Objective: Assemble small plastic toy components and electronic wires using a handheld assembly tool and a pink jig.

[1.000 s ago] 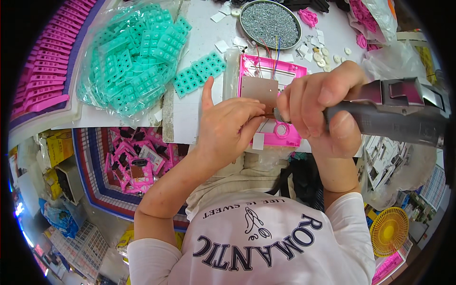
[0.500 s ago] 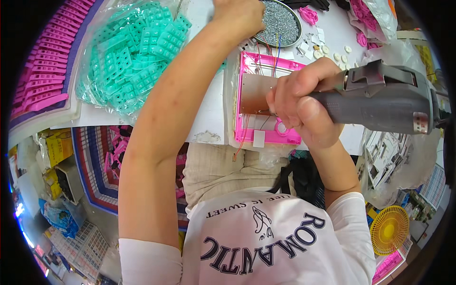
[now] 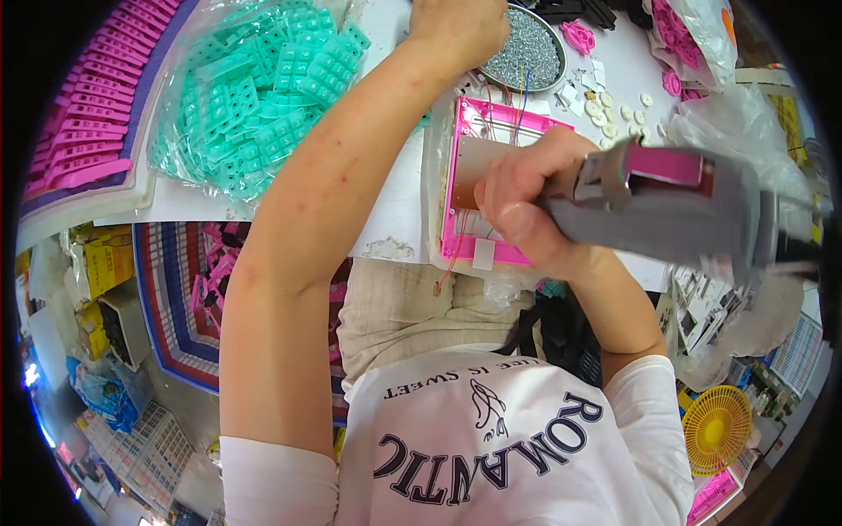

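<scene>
My right hand is closed around a grey electric screwdriver, which lies across the view with its back end to the right, smeared by motion. Its tip is hidden behind my fingers. Below that hand is a pink plastic frame with a brown circuit board and thin red and blue wires, partly covered by the hand. My left hand is at the top edge, against the left rim of a round metal dish of small silvery screws. Its fingers are mostly cut off or hidden.
A clear bag of turquoise keypads is left on the white table. Pink plastic parts line the far left. Right of the dish are white discs, pink coils and plastic bags. A striped bin stands below the table.
The screwdriver has rolled and its back end has dropped, showing a pink patch. My right hand has moved slightly left over the frame. The left hand stays by the dish while the view shifts.
</scene>
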`<state>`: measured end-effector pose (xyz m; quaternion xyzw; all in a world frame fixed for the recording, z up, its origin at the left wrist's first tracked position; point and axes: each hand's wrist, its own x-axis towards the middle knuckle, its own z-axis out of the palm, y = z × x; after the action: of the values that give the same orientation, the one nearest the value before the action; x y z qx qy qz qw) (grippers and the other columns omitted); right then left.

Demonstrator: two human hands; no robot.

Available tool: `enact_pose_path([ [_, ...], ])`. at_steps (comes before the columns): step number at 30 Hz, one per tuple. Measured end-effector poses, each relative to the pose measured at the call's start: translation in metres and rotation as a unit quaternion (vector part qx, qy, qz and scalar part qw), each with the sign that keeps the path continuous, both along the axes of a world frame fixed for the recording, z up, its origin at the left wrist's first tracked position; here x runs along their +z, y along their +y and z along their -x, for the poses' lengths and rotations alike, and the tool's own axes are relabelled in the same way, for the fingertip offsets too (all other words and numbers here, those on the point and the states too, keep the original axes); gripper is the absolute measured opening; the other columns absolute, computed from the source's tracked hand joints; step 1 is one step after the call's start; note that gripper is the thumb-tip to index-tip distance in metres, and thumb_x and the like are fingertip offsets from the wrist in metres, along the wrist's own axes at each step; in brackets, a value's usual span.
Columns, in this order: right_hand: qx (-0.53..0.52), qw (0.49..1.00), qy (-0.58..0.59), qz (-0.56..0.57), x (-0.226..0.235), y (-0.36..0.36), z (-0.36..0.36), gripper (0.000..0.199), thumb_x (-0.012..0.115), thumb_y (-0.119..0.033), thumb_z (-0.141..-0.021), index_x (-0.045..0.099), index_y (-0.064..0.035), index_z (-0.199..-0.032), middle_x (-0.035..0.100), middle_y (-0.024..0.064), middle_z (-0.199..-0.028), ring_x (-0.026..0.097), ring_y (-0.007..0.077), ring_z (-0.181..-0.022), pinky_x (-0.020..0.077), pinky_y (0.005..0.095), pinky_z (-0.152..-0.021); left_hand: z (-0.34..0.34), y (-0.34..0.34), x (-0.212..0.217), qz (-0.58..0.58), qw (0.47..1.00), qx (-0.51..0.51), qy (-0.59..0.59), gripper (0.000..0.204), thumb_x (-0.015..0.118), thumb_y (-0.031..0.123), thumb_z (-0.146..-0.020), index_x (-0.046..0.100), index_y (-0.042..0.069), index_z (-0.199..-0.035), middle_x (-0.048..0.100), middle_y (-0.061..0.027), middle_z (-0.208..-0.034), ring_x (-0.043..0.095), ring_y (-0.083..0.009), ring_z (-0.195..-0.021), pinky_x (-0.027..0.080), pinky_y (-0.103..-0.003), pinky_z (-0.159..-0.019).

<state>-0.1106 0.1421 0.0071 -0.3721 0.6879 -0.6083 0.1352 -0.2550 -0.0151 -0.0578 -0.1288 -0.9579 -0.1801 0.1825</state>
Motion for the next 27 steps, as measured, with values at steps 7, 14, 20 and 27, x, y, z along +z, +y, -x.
enact_pose_path([
  [7,0.018,0.954,-0.112,0.278,0.024,0.007,0.009,0.026,0.064,-0.02,-0.094,0.045,-0.0062,-0.106,0.052,0.003,-0.066,0.048,0.0116,-0.055,0.0436,0.0303,-0.055,-0.125,-0.024,0.043,-0.092,0.991,-0.091,-0.033,0.008,0.07,0.019,-0.085,0.071,0.014,-0.09,0.069,-0.0026,-0.088,0.063,-0.0205,-0.085,0.031,-0.048,-0.094],
  [14,0.036,0.968,-0.094,0.23,0.034,-0.003,0.009,0.026,0.058,-0.036,-0.1,0.049,-0.0138,-0.109,0.047,-0.004,-0.062,0.044,0.0095,-0.054,0.0422,0.0296,-0.06,-0.201,-0.019,0.013,-0.234,0.967,-0.097,-0.028,0.009,0.076,0.013,-0.077,0.07,0.018,-0.082,0.066,0.0054,-0.079,0.058,-0.0168,-0.077,0.03,-0.044,-0.087],
  [20,0.041,0.97,-0.098,0.217,0.032,-0.005,0.01,0.025,0.059,-0.034,-0.1,0.049,-0.0134,-0.109,0.047,-0.0039,-0.062,0.045,0.0099,-0.054,0.0412,0.0294,-0.059,-0.201,-0.018,0.012,-0.249,0.965,-0.079,-0.019,0.013,0.079,0.012,-0.073,0.07,0.017,-0.081,0.066,0.0063,-0.08,0.058,-0.0155,-0.077,0.03,-0.043,-0.086],
  [27,0.004,0.974,-0.053,0.218,0.017,-0.015,0.022,0.016,0.056,-0.022,-0.099,0.049,-0.0102,-0.107,0.045,-0.0016,-0.061,0.042,0.0108,-0.054,0.0404,0.0306,-0.057,-0.195,-0.018,0.015,-0.214,0.976,0.0,0.038,0.026,0.082,0.019,-0.071,0.067,0.014,-0.092,0.064,0.0008,-0.094,0.058,-0.0192,-0.087,0.03,-0.044,-0.087],
])
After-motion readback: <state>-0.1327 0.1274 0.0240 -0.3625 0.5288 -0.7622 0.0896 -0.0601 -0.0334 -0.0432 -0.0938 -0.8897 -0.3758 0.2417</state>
